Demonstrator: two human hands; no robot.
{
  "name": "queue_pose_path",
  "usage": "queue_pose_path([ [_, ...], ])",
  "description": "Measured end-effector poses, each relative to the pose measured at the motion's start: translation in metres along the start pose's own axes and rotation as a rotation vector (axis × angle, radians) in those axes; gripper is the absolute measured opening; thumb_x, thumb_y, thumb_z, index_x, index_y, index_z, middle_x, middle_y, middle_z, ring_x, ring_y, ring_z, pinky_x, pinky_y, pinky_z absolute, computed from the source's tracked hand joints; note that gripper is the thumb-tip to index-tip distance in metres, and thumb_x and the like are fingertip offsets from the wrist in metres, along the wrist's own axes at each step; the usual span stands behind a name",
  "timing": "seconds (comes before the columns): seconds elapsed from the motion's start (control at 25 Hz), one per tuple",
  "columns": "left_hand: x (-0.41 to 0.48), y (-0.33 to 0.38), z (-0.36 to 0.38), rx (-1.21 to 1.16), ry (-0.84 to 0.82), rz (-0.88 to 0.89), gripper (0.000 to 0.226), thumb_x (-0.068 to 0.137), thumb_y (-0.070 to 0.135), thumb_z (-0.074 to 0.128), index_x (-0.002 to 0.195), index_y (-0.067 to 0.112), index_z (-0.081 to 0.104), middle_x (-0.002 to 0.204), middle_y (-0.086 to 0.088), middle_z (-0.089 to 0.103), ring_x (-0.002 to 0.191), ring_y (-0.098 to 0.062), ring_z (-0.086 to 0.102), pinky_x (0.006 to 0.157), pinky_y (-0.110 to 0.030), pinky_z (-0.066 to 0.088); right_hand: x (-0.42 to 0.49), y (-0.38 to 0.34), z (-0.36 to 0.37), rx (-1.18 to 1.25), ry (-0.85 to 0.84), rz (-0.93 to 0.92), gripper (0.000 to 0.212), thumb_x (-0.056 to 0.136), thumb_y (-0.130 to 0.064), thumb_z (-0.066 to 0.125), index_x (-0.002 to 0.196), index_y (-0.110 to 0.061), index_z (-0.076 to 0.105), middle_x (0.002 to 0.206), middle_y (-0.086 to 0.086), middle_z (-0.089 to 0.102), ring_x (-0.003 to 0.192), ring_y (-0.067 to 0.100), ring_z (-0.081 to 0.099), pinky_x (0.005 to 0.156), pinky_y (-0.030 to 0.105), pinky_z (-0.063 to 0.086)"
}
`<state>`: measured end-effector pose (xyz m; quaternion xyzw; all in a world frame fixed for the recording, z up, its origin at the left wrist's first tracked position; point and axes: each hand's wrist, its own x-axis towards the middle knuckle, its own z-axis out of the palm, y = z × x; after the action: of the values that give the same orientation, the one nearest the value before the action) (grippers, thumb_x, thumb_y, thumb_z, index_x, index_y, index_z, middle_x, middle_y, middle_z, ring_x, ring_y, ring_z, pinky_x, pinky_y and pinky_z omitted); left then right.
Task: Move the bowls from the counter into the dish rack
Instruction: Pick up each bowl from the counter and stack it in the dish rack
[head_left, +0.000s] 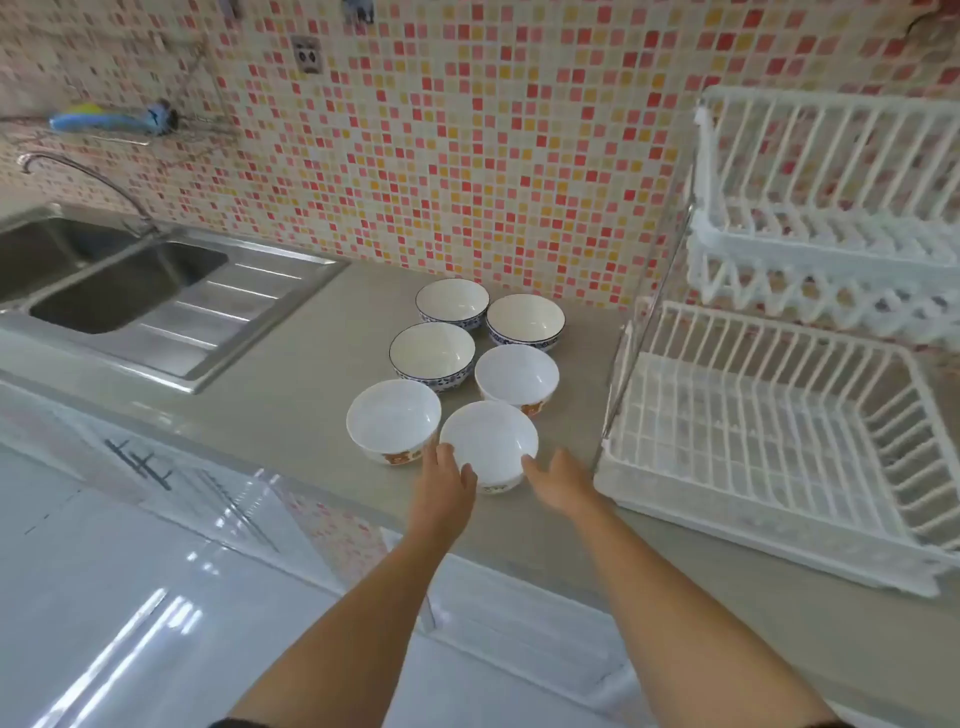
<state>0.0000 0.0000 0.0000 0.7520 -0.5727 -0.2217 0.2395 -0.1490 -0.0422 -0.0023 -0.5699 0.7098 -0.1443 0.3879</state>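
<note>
While hands (447, 480) cup nearest bowl (488, 441) — rack (769, 467) beside.

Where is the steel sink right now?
In the head view, the stainless steel sink sits at far left, set into the grey counter, left of the cluster of six ceramic bowls.

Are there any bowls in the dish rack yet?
No, both shelves of the dish rack hold nothing, and all six bowls sit on the counter.
</note>
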Motion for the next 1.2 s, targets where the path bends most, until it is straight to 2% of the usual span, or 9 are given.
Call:
queue_pose_path([
  [0.12, 0.014, -0.007, 0.011, -0.099, 0.032, -0.051, 0.035, 0.095, 0.018, 0.049, 0.125, 0.001, 0.044, 0.143, -0.016, 0.038, 0.126, -0.032, 0.047, 0.100, -0.036, 0.041, 0.016, 0.000, 0.021, 0.099, -0.036, 0.125, 0.070, 0.096, -0.040, 0.047, 0.146, 0.002, 0.023, 0.149, 0.018, 0.038, 0.135, 0.033, 0.041, 0.102, 0.034, 0.037],
  [0.32, 0.024, -0.014, 0.006, -0.131, -0.012, -0.032, 0.043, 0.088, -0.004, 0.045, 0.129, 0.002, 0.036, 0.132, -0.018, 0.044, 0.116, -0.037, 0.051, 0.084, -0.038, 0.045, 0.007, 0.010, 0.041, 0.234, 0.023, 0.104, 0.046, 0.089, -0.008, 0.049, 0.134, -0.003, 0.040, 0.134, 0.017, 0.053, 0.114, 0.032, 0.054, 0.085, 0.034, 0.047],
  [0.44, 0.021, 0.004, -0.020, -0.268, 0.050, -0.013, 0.044, 0.094, 0.015, 0.040, 0.138, 0.015, 0.031, 0.127, -0.013, 0.045, 0.107, -0.039, 0.054, 0.081, -0.037, 0.041, -0.009, -0.005, 0.023, 0.411, 0.063, 0.053, 0.032, 0.088, -0.001, 0.050, 0.116, -0.011, 0.038, 0.130, 0.017, 0.051, 0.100, 0.024, 0.052, 0.079, 0.036, 0.054],
  [0.56, 0.038, 0.038, -0.066, -0.461, 0.124, 0.079, 0.046, 0.097, 0.044, 0.024, 0.140, 0.030, 0.033, 0.125, -0.001, 0.042, 0.105, -0.028, 0.053, 0.093, -0.041, 0.040, -0.027, -0.060, -0.019, 0.735, 0.103, -0.125, 0.032, 0.094, -0.026, 0.056, 0.115, -0.018, 0.033, 0.128, 0.002, 0.048, 0.114, 0.024, 0.056, 0.074, 0.026, 0.058],
  [0.64, 0.051, 0.069, -0.103, -0.680, 0.231, 0.206, 0.053, 0.092, 0.051, 0.020, 0.130, 0.022, 0.042, 0.118, -0.002, 0.050, 0.107, -0.026, 0.053, 0.090, -0.038, 0.044, -0.045, -0.107, -0.054, 0.819, 0.151, -0.287, 0.042, 0.093, -0.050, 0.044, 0.119, -0.019, 0.032, 0.120, -0.007, 0.045, 0.122, 0.025, 0.053, 0.083, 0.029, 0.056],
  [0.76, 0.056, 0.124, -0.153, -0.947, 0.314, 0.343, 0.043, 0.088, 0.050, 0.020, 0.105, 0.021, 0.047, 0.100, -0.002, 0.056, 0.098, -0.021, 0.056, 0.076, -0.028, 0.041, -0.082, -0.159, -0.109, 0.778, 0.249, -0.559, 0.067, 0.078, -0.074, 0.038, 0.117, -0.021, 0.027, 0.112, -0.017, 0.041, 0.110, 0.005, 0.051, 0.097, 0.036, 0.047],
  [0.92, 0.045, 0.204, -0.211, -1.151, 0.314, 0.532, 0.034, 0.088, 0.055, 0.023, 0.085, 0.039, 0.052, 0.118, -0.016, 0.056, 0.109, -0.023, 0.053, 0.094, -0.038, 0.043, -0.134, -0.192, -0.196, 0.651, 0.378, -0.863, 0.032, 0.094, -0.028, 0.050, 0.107, -0.022, 0.022, 0.101, -0.018, 0.042, 0.085, -0.021, 0.056, 0.076, 0.008, 0.050],
  [1.04, 0.033, 0.256, -0.239, -1.073, 0.191, 0.677, 0.054, 0.092, 0.055, 0.017, 0.088, 0.015, 0.054, 0.100, -0.012, 0.058, 0.091, -0.015, 0.053, 0.087, -0.030, 0.040, -0.163, -0.182, -0.268, 0.532, 0.401, -1.010, 0.051, 0.084, -0.030, 0.066, 0.113, -0.035, 0.024, 0.119, -0.004, 0.050, 0.095, -0.005, 0.064, 0.074, 0.014, 0.054],
  [1.2, 0.038, 0.321, -0.234, -0.879, -0.050, 0.824, 0.061, 0.095, 0.056, 0.011, 0.094, 0.017, 0.058, 0.105, -0.010, 0.068, 0.094, -0.020, 0.062, 0.092, -0.039, 0.044, -0.163, -0.141, -0.363, 0.284, 0.405, -0.905, 0.091, 0.059, -0.058, 0.076, 0.130, -0.041, 0.022, 0.138, -0.003, 0.047, 0.117, 0.008, 0.057, 0.090, 0.024, 0.053],
])
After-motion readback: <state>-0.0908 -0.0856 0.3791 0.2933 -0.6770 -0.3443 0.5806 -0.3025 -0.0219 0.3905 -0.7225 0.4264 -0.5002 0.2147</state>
